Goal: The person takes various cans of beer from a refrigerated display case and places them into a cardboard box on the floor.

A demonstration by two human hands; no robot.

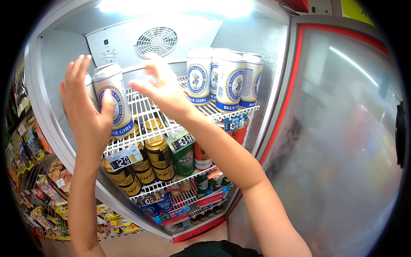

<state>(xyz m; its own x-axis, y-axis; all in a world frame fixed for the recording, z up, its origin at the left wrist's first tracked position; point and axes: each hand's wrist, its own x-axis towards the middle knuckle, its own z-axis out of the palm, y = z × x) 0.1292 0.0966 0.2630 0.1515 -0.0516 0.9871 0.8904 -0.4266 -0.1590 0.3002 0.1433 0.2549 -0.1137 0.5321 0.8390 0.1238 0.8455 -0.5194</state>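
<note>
My left hand is raised at the left of the top wire shelf, fingers extended and thumb apart. Its thumb overlaps the front of a white-and-blue Blue Girl beer can; whether they touch is unclear. Behind my fingers, another white can is mostly hidden. My right hand, blurred by motion and glare, hovers open above the middle of that shelf with nothing visible in it. Several more Blue Girl cans stand upright in a group on the right part of the shelf, beyond my right forearm.
Gold-and-black cans, a green Beck's can and a red Budweiser can fill the shelf below. Price tags hang on shelf edges. The fogged glass door stands open at right; a snack rack lies left of the cooler.
</note>
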